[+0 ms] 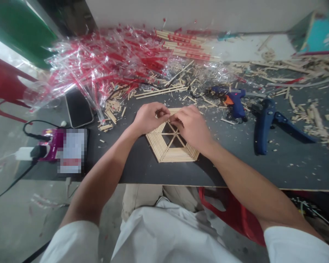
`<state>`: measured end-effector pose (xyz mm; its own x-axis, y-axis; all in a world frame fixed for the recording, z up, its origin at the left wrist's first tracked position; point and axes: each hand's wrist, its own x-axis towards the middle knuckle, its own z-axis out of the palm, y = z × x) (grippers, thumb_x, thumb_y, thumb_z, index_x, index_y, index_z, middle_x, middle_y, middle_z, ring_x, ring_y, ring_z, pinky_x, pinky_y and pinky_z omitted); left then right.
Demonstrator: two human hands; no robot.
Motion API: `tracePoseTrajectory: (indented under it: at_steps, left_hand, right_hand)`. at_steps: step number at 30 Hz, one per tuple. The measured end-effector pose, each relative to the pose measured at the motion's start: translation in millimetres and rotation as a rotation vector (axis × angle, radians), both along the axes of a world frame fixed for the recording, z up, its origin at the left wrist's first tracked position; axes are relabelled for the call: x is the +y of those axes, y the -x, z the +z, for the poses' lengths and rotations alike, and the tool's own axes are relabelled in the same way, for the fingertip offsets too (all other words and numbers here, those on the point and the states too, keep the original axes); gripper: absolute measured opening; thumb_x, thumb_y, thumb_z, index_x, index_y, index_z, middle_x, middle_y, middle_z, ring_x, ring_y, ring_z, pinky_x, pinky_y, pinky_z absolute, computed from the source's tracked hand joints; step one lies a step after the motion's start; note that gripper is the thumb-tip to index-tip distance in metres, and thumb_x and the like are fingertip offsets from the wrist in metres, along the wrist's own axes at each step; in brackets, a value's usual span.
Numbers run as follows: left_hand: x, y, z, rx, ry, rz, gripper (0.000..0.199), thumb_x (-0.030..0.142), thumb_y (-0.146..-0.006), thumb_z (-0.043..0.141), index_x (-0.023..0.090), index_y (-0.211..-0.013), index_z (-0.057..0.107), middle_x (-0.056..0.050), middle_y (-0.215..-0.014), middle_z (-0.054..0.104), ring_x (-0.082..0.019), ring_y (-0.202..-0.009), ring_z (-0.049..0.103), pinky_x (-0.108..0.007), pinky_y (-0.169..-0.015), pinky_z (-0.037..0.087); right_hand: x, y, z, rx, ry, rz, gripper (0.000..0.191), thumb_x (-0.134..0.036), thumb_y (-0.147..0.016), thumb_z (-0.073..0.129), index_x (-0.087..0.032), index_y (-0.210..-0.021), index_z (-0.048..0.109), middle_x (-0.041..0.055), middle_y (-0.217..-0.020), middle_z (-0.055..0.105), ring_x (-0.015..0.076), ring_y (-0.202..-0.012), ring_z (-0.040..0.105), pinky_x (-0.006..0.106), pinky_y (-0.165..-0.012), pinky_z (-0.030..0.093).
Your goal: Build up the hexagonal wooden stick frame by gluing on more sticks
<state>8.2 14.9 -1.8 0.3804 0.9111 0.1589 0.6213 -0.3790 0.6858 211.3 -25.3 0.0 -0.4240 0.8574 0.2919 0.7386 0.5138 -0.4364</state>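
Under both left grip (149, 118) and right grip (193, 128), a big dark desk (142, 168). Beyond and to the left of left grip, a large messy heap of clear and red wrappers (104, 62). Right below both grips, flat on the desk, a six-sided stick frame (178, 155) with wide sides of thin wooden sticks laid in rows. Well to the right of right grip, a blue cutter (263, 128) with handles spread apart; nearer to right grip and a bit farther back, a blue glue gun (237, 104). Fingertips of both grips bunched close together over the far side of the frame, but too hidden to tell if closed tight or pinching a stick. Likely very light and stiff when flat, not slippery, but easy to snap or pull apart if bent or twisted. Best to hold by the wide sides, one across from the other, and press only softly. Go extra easy on the thin crossing sticks (175, 134), just nearer than the fingertips, probably the weakest part. Smallest of all, to the left of left grip, loose wood bits (111, 113).
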Motion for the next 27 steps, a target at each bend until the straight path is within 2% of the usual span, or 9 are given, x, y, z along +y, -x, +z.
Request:
tracePoseTrajectory:
  at_steps: [5, 16, 27]
  left_hand:
    - [-1.9, 1.3, 0.4, -0.014, -0.058, -0.069, 0.017, 0.028, -0.09, 0.069, 0.019, -0.098, 0.082, -0.003, -0.09, 0.074, -0.013, -0.074, 0.063, -0.027, -0.071, 0.047]
    - [-8.1, 1.9, 7.0, 0.073, -0.112, -0.128, 0.019, 0.025, -0.093, 0.063, 0.019, -0.097, 0.081, -0.005, -0.091, 0.072, -0.016, -0.077, 0.064, -0.029, -0.068, 0.044]
    - [-3.8, 1.6, 5.0, 0.043, -0.091, -0.091, 0.02, 0.026, -0.095, 0.062, 0.018, -0.095, 0.08, -0.004, -0.089, 0.073, -0.015, -0.075, 0.062, -0.029, -0.071, 0.045]
  right_hand:
    - [0.1, -0.8, -2.5, -0.001, -0.019, -0.008, 0.02, -0.018, -0.105, 0.057, -0.021, -0.093, 0.072, 0.0105, -0.098, 0.07, 0.0294, -0.102, 0.058, 0.045, -0.094, 0.049]
    - [2.9, -3.4, -4.7, 0.083, 0.013, 0.011, 0.021, -0.016, -0.102, 0.06, -0.022, -0.089, 0.075, 0.0085, -0.094, 0.072, 0.028, -0.098, 0.06, 0.045, -0.092, 0.049]
    - [3.1, -4.5, -4.2, 0.098, 0.044, 0.0, 0.018, -0.017, -0.1, 0.064, -0.024, -0.09, 0.077, 0.0067, -0.095, 0.074, 0.0269, -0.097, 0.06, 0.044, -0.091, 0.048]
